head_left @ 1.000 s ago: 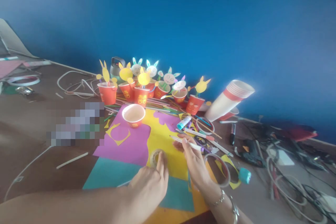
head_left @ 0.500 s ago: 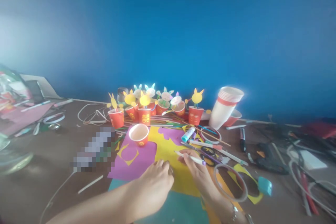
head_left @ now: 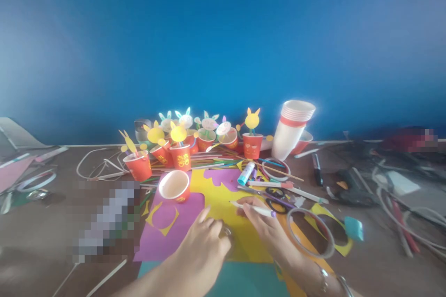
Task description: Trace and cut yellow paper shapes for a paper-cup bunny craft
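My left hand (head_left: 205, 246) rests over a small tape roll (head_left: 226, 231) on the yellow paper (head_left: 218, 204), fingers curled on it. My right hand (head_left: 266, 227) holds a white pen with a purple cap (head_left: 253, 209) just right of the roll. An empty red paper cup (head_left: 174, 186) stands on the purple paper (head_left: 167, 232) in front of my left hand. A teal sheet (head_left: 244, 280) lies under my wrists.
A row of red cups with paper bunny flowers (head_left: 195, 141) lines the blue wall, beside a stack of white cups (head_left: 292, 127). A glue stick (head_left: 245, 173), scissors (head_left: 277, 204), a large tape ring (head_left: 310, 239), markers and cables (head_left: 393, 195) crowd the right; white cords (head_left: 101, 167) lie left.
The view tilted and shifted; my left hand moved from touching the tape roll's edge to covering it. My right hand kept the pen in about the same place.
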Action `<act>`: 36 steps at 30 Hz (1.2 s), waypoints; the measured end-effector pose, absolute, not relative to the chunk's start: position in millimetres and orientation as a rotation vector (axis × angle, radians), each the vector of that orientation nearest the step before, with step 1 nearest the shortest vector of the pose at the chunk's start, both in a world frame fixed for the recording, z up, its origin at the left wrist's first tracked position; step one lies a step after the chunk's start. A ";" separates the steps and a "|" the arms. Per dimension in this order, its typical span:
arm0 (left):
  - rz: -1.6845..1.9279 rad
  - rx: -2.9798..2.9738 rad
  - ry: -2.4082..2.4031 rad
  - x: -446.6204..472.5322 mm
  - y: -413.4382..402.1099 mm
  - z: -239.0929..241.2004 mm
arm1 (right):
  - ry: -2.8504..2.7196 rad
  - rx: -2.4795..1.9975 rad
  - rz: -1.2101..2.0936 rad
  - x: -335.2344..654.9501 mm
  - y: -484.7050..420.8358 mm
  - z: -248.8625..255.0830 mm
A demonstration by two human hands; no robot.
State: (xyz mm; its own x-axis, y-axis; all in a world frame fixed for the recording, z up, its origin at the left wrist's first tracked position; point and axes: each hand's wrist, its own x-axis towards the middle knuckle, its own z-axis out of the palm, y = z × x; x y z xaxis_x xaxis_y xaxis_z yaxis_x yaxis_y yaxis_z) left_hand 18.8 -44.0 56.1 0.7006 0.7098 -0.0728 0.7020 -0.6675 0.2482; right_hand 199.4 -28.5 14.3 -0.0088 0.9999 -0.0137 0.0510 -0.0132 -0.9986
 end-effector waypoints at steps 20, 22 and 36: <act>0.421 1.290 1.043 -10.1 13.5 70.0 | -1.222 -1.282 1.297 204.4 -30.4 25.6; 0.438 1.260 1.032 -10.3 14.7 70.4 | -1.218 -1.275 1.303 204.2 -29.8 24.1; 0.578 2.148 1.121 37.3 -42.5 24.8 | -0.969 -1.275 1.333 206.2 -30.4 21.1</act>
State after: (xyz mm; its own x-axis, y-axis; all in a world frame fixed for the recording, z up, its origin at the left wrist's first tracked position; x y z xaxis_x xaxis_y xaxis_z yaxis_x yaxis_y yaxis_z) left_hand 37.3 -42.5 24.8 0.5393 0.8376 0.0867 0.5564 -0.4318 0.7099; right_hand 206.2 -30.4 21.1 0.0678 0.9817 -0.1781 -0.1330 -0.1680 -0.9768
